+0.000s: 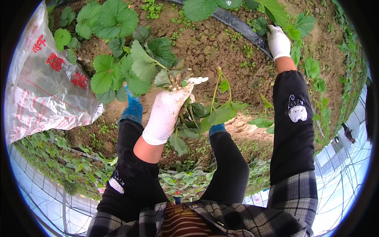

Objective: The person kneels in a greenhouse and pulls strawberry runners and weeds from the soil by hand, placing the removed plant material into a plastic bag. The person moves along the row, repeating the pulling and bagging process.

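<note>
In a white glove, my left hand (170, 108) is closed around a bunch of strawberry leaves and stems (188, 118), near the middle of the view. Some leaves stick out above the fist, others hang below it. At the upper right my right hand (278, 41), also gloved in white, reaches in among strawberry leaves (305, 25) beside a black strip (234, 22); its fingertips are partly hidden, and whether it grips a stem cannot be told. Large-leaved strawberry plants (106, 72) grow left of my left hand.
A clear plastic bag with red print (53, 86) lies at the left. My blue boots (131, 108) stand on brown soil (204, 44) with small weeds. Rows of plants (59, 160) run behind me and along the right, under a greenhouse frame. A distant person (348, 133) shows at the far right.
</note>
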`<state>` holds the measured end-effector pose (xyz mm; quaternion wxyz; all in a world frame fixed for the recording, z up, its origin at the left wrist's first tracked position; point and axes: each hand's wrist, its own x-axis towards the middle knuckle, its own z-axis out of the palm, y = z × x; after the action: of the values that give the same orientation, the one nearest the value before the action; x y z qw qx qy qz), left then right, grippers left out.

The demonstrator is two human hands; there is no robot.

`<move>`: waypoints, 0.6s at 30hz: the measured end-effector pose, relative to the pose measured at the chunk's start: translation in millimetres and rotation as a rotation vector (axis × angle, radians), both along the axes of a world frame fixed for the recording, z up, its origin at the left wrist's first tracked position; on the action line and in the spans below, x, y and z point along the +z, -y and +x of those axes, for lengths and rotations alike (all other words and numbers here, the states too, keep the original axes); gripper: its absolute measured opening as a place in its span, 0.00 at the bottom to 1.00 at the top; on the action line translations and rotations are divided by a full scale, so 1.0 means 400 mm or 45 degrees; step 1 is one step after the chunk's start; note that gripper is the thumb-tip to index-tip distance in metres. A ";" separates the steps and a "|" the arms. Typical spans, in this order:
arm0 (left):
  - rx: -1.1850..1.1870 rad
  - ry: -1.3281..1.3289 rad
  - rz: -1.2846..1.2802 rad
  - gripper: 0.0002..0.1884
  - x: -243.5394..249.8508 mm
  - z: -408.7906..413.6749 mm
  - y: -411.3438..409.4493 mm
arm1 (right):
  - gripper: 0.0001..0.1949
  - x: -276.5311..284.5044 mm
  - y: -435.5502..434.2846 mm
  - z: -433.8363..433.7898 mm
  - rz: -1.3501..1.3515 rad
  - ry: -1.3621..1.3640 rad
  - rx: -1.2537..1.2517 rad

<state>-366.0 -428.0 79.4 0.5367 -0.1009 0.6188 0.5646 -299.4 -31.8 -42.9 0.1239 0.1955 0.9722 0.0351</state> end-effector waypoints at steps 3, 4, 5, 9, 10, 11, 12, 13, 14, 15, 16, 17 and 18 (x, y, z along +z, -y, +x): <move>-0.001 -0.022 0.016 0.14 -0.004 0.001 0.008 | 0.11 -0.028 0.016 0.017 0.108 -0.088 -0.014; 0.012 -0.019 0.008 0.14 -0.001 -0.001 0.007 | 0.11 -0.026 0.030 0.017 0.147 -0.114 -0.059; 0.025 -0.017 0.001 0.14 0.000 -0.002 0.009 | 0.11 -0.024 0.043 0.016 0.187 -0.139 -0.104; -0.139 -0.337 0.080 0.11 -0.016 0.003 0.015 | 0.12 -0.046 0.017 0.058 0.183 -0.269 -0.010; -0.133 -0.427 0.112 0.10 -0.026 0.011 0.015 | 0.12 -0.042 0.021 0.053 0.173 -0.195 -0.074; -0.151 -0.468 0.120 0.10 -0.030 0.014 0.016 | 0.12 -0.041 0.026 0.046 0.159 -0.191 -0.077; -0.168 -0.511 0.132 0.10 -0.032 0.014 0.015 | 0.11 -0.043 0.022 0.044 0.150 -0.185 -0.080; -0.208 -0.505 0.120 0.10 -0.031 0.011 0.017 | 0.11 -0.043 0.018 0.042 0.141 -0.179 -0.084; -0.241 -0.505 0.109 0.10 -0.027 0.008 0.015 | 0.11 -0.042 0.010 0.042 0.097 -0.196 -0.089; -0.272 -0.506 0.099 0.09 -0.025 0.005 0.013 | 0.10 -0.038 0.008 0.041 0.048 -0.191 -0.088; -0.297 -0.513 0.091 0.09 -0.017 -0.001 0.009 | 0.10 -0.034 0.007 0.039 0.000 -0.185 -0.088; -0.321 -0.519 0.084 0.09 -0.011 -0.005 0.005 | 0.10 -0.028 0.004 0.039 -0.047 -0.179 -0.088; -0.263 -0.381 0.059 0.09 -0.004 -0.008 0.002 | 0.11 -0.025 -0.004 0.042 -0.062 -0.151 -0.078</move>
<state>-369.3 -428.8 78.0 0.4958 0.0608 0.6857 0.5295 -282.6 -30.3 -52.8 0.0718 0.2238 0.9720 -0.0042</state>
